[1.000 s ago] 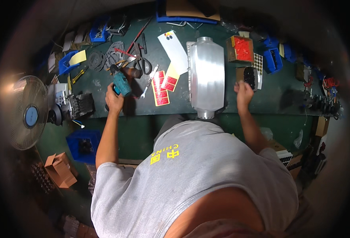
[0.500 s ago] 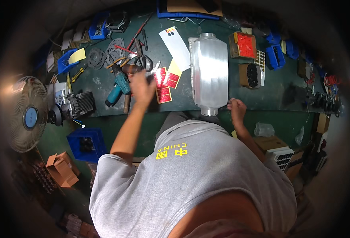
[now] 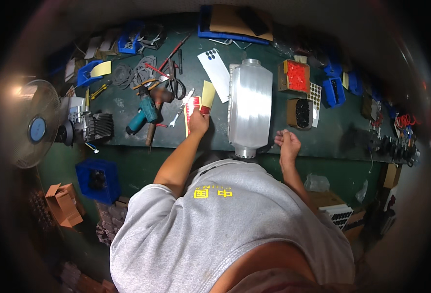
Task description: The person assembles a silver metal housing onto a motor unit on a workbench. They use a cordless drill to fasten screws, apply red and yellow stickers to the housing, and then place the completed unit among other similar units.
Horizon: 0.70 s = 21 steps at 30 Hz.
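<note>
The left hand [image 3: 199, 123] is reaching over the near part of the desk [image 3: 340, 117], its fingers lying over a red label strip [image 3: 190, 104] and the lower end of a yellow-backed label sheet [image 3: 208, 92]; whether they are pinching the paper or only touching it, I cannot tell. The right hand [image 3: 288, 145] is hovering by the desk's near edge with its fingers partly curled, just right of the near end of a silver metal case [image 3: 252, 102], and I cannot tell whether it is holding anything small. The two hands are staying well apart, with the case standing between them on the desk. The step in hand is seemingly picking out or lifting a label, and the next move is probably calling for a single sheet parted cleanly from its neighbour. Left of the labels, a wrench [image 3: 182, 108], scissors [image 3: 176, 88] and a teal drill [image 3: 148, 108] are lying close by; a white sheet [image 3: 214, 71] is lying farther off. Right of the case, a box of red pieces [image 3: 285, 78] and a nearer box of black pieces [image 3: 292, 113] are standing beside a sheet of round stickers [image 3: 315, 97]. At the far left, a fan [image 3: 37, 129] is facing the desk.
</note>
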### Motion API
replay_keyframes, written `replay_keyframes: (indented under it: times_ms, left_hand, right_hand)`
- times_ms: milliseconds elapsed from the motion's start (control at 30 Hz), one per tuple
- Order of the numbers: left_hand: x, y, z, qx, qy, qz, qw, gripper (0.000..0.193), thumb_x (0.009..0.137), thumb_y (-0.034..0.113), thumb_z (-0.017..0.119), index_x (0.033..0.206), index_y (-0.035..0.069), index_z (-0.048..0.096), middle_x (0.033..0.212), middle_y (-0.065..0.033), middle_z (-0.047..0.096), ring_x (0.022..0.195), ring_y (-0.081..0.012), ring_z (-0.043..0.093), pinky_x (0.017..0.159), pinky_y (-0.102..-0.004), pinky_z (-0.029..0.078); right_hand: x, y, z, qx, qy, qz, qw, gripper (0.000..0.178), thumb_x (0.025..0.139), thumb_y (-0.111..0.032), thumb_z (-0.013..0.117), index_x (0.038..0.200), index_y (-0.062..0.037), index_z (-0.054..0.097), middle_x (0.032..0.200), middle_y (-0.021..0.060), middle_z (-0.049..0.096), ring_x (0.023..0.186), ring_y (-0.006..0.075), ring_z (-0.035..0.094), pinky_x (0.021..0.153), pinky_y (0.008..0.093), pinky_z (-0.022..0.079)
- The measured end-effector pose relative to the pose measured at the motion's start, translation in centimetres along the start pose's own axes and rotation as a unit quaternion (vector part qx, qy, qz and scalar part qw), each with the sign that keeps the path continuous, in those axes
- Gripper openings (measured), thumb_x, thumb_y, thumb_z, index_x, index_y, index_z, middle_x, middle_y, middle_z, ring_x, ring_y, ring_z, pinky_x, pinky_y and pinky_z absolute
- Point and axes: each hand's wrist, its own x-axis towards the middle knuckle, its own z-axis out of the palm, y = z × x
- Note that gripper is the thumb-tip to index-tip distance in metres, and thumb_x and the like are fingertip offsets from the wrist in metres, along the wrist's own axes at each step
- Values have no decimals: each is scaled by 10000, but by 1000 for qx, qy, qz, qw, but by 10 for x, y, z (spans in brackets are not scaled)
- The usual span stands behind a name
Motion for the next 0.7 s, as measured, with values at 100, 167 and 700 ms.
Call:
replay_keyframes:
  times_ms: [100, 167, 700]
  left_hand:
    - [-9, -21, -22, -121, 18, -18, 992, 320, 892, 160, 670, 1142, -10, 567, 999, -206, 702, 880, -340, 707, 784, -451, 560]
    - [-25, -14, -48, -307, -9, -33, 951, 276, 902, 117, 635, 1147, 13, 563, 992, -153, 700, 868, -250, 709, 719, -392, 574]
    - [-138, 153, -134, -326, -56, 232, 915, 166, 973, 118, 693, 1058, -21, 661, 752, -3, 639, 649, -44, 555, 535, -223, 468]
  right_hand:
    - [2, -39, 30, -6, -63, -72, 995, 220, 1008, -152, 617, 984, 53, 696, 915, 102, 735, 756, 143, 686, 695, 271, 577]
    - [1, -58, 51, -20, -110, -136, 984, 190, 997, -122, 630, 1019, 54, 698, 948, 95, 735, 787, 141, 690, 722, 269, 578]
    - [-42, -153, 135, -87, -409, -294, 859, 289, 883, -128, 742, 1124, 30, 720, 1084, 160, 734, 1007, 241, 703, 883, 342, 550]
